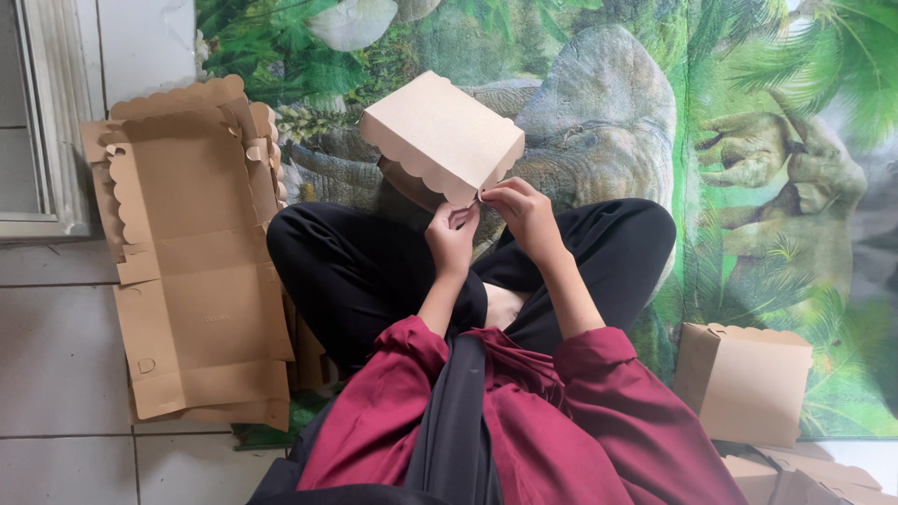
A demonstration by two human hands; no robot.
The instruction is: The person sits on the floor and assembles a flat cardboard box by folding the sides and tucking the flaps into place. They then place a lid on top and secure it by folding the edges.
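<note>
Cardboard box [441,137], brown with scalloped edges, is held up in the upper middle of the frame, above the person's crossed legs in black trousers [355,271]. Both hands meet at its lower corner: the left hand [453,236] is curled under the corner with fingers pinching the cardboard, and the right hand [520,209] pinches the same corner just beside it, thumb and forefinger pressed on a flap edge. The box tilts, its flat lid face turned toward the camera.

Left of the legs, a stack of flat unfolded box blanks [192,252] lies on the grey tiled floor [56,355], running from upper left down to the lower left; its near edge touches or nearly touches the person's knee. At lower right a folded box [744,379] stands near the other knee, with more cardboard pieces [804,482] at the bottom right corner. A green mat printed with dinosaurs [748,140] covers the floor beyond and to the right of the box, where open room shows. A white door frame [51,112] edges the upper left.
</note>
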